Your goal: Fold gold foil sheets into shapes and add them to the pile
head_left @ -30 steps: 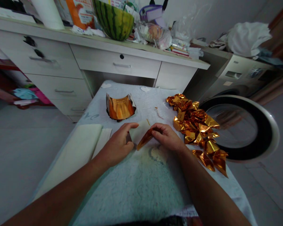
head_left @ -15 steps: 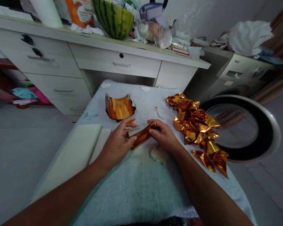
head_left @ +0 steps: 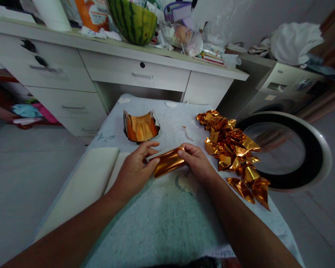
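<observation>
Between my two hands is a sheet of gold foil paper (head_left: 169, 162), shiny side up, with a pale strip along its far edge. My left hand (head_left: 138, 165) pinches its left end, thumb on top. At the right end, my right hand (head_left: 197, 160) grips it between thumb and fingers. Beyond my left hand a curved stack of gold foil sheets (head_left: 142, 127) rests on the cloth. To the right lies a heap of folded gold foil pieces (head_left: 234, 147).
A pale blue cloth (head_left: 167, 216) covers the table. A folded cream pad (head_left: 80, 190) lies at its left edge. The open round washing machine door (head_left: 321, 149) stands close on the right. Behind is a white drawer desk (head_left: 145, 76) bearing a cut watermelon (head_left: 134, 24).
The foil sheet has tilted or opened toward me, showing a wider bright face than before. Both hands keep hold of it in nearly the same place.
</observation>
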Available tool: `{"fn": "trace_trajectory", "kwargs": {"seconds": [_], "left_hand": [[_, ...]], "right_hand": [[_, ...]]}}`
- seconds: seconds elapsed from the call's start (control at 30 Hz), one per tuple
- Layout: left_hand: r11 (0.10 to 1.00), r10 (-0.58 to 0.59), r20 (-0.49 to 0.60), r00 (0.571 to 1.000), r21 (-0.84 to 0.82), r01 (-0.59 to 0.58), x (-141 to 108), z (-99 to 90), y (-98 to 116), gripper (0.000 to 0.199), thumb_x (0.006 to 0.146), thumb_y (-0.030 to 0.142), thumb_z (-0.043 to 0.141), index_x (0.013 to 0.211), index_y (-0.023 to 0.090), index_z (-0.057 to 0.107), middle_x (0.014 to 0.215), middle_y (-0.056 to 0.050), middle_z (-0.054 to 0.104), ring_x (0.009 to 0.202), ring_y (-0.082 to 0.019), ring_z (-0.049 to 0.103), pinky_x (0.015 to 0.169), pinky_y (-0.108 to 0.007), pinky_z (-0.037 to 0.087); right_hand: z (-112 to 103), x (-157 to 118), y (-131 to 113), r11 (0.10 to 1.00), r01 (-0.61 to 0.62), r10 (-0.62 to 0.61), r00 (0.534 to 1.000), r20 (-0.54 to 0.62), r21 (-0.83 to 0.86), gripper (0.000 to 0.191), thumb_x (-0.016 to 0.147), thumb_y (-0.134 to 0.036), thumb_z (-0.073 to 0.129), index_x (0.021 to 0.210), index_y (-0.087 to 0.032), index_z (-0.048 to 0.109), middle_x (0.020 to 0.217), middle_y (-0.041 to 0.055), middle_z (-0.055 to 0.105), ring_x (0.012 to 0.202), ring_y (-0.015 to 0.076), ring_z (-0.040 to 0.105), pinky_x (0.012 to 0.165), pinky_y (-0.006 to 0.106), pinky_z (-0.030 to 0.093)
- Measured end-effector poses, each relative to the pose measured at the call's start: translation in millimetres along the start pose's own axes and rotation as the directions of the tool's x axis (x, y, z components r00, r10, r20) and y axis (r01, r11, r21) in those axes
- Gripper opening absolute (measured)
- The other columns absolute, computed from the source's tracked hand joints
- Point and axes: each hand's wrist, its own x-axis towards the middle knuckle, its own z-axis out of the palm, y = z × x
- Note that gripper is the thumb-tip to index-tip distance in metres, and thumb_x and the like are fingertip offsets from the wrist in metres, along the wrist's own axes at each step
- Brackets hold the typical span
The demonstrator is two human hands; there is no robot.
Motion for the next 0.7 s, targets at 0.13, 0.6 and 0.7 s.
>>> {"fn": "trace_trajectory", "kwargs": {"seconds": [0.13, 0.6, 0.7], "left_hand": [[1.000, -0.018, -0.007, 1.000, 0.010, 0.018, -0.6, -0.1, 0.5, 0.039, 0.082, 0.028, 0.063, 0.120, 0.024, 0.059, 0.097, -0.003, 0.072, 0.075, -0.018, 0.067, 0.064, -0.027, 0.050], [0.999, 0.006, -0.003, 1.000, 0.049, -0.006, -0.5, -0.2, 1.6, 0.029, 0.085, 0.028, 0.061, 0.113, 0.024, 0.063, 0.092, -0.002, 0.073, 0.077, -0.018, 0.068, 0.066, -0.028, 0.050], [0.998, 0.003, -0.005, 1.000, 0.067, -0.003, -1.1, -0.2, 1.8, 0.027, 0.085, 0.028, 0.061, 0.112, 0.024, 0.064, 0.093, -0.002, 0.073, 0.078, -0.019, 0.068, 0.067, -0.029, 0.050]], "right_hand": [[0.4, -0.6, 1.2, 1.000, -0.007, 0.007, 1.000, -0.012, 0.005, 0.032, 0.076, -0.049, 0.073, 0.072, -0.020, 0.060, 0.067, -0.0029, 0.056, 0.063, 0.0119, 0.050, 0.062, 0.023, 0.038], [1.0, -1.7, 0.6, 1.000, 0.022, -0.023, 0.998, -0.050, -0.009, 0.030, 0.077, -0.048, 0.072, 0.073, -0.020, 0.060, 0.064, -0.0038, 0.053, 0.058, 0.0109, 0.047, 0.057, 0.023, 0.034], [0.8, -2.0, 0.3, 1.000, 0.019, -0.018, 0.997, -0.070, 0.018, 0.029, 0.077, -0.047, 0.073, 0.077, -0.021, 0.062, 0.066, -0.0035, 0.056, 0.059, 0.0114, 0.049, 0.057, 0.024, 0.036]]}}
